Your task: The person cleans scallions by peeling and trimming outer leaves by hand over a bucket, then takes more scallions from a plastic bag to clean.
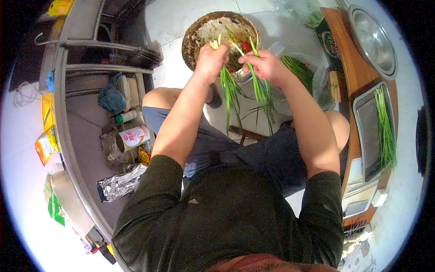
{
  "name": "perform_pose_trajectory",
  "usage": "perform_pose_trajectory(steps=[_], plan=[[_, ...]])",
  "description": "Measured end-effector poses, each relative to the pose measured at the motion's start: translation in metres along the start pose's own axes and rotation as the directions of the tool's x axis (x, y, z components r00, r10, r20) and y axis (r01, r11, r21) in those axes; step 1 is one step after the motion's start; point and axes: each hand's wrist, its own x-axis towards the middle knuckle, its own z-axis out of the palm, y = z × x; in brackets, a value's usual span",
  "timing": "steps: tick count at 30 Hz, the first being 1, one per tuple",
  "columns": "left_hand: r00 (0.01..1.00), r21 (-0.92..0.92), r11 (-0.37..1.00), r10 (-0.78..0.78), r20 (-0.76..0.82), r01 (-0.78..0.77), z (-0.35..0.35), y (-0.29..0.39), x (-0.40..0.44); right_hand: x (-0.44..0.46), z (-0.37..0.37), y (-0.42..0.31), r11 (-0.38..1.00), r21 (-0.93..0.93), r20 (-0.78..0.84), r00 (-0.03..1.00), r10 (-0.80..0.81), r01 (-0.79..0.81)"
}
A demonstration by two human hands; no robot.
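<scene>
My left hand (213, 59) is closed round a small bunch of green chives (232, 93), their pale ends up and the leaves hanging down. My right hand (265, 67) is closed on another few chives (259, 93), pale ends pointing up and to the left. The two hands are close together but apart, above the near rim of a round, stained bin (186, 45). Pale scraps and something red lie inside it. Just right of my right hand, a clear plastic bag (321, 86) holds more chives (299, 72) on the floor.
On the wooden cabinet (337, 41) at right stand a steel basin (392, 68) and a tray (360, 136) with a bundle of chives (383, 127). The left shelf holds a can (134, 137), foil (121, 182) and a blue cloth (111, 99). My knees flank the work.
</scene>
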Motion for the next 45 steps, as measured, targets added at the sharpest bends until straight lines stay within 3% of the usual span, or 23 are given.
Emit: perform_pose_trajectory(steps=[3, 7, 13, 19, 25, 31, 34, 37, 43, 45], plan=[[0.998, -0.019, 1.000, -0.003, -0.070, 0.002, -0.007, 0.000, 0.004, 0.003, -0.004, 0.003, 0.997, -0.055, 0.030, 0.999, -0.044, 0.045], [0.992, -0.113, 0.993, -0.041, -0.120, 0.027, -0.010, -0.006, 0.008, -0.001, 0.001, -0.002, 1.000, 0.010, -0.028, 1.000, 0.006, -0.006], [0.981, -0.018, 0.990, -0.141, -0.130, 0.140, -0.022, -0.022, 0.016, 0.008, -0.005, 0.008, 0.993, -0.120, -0.097, 0.995, -0.022, 0.011], [0.987, 0.037, 0.990, -0.134, -0.087, 0.138, -0.022, -0.018, 0.015, 0.010, -0.005, 0.010, 0.984, -0.177, -0.128, 0.990, -0.056, 0.033], [0.974, 0.081, 0.981, -0.161, -0.162, 0.176, -0.016, -0.007, 0.009, 0.012, -0.006, 0.011, 0.971, -0.236, -0.141, 0.988, -0.059, 0.024], [0.982, 0.205, 0.969, -0.105, -0.154, 0.136, -0.027, -0.031, 0.024, 0.016, -0.006, 0.016, 0.964, -0.266, -0.168, 0.984, -0.054, 0.007], [0.993, 0.122, 0.987, -0.095, -0.068, 0.103, -0.021, -0.024, 0.019, 0.014, -0.004, 0.013, 0.972, -0.237, -0.169, 0.985, -0.039, -0.003], [0.973, 0.308, 0.927, -0.176, -0.148, 0.215, -0.026, -0.027, 0.028, 0.010, -0.004, 0.008, 0.966, -0.257, -0.180, 0.983, -0.035, -0.012], [0.987, 0.151, 0.983, -0.087, -0.133, 0.107, -0.022, -0.027, 0.023, 0.016, -0.009, 0.016, 0.975, -0.221, -0.170, 0.983, -0.075, 0.036], [0.973, 0.179, 0.966, -0.153, -0.171, 0.184, -0.019, -0.017, 0.019, 0.014, -0.009, 0.013, 0.975, -0.221, -0.182, 0.981, -0.067, 0.026]])
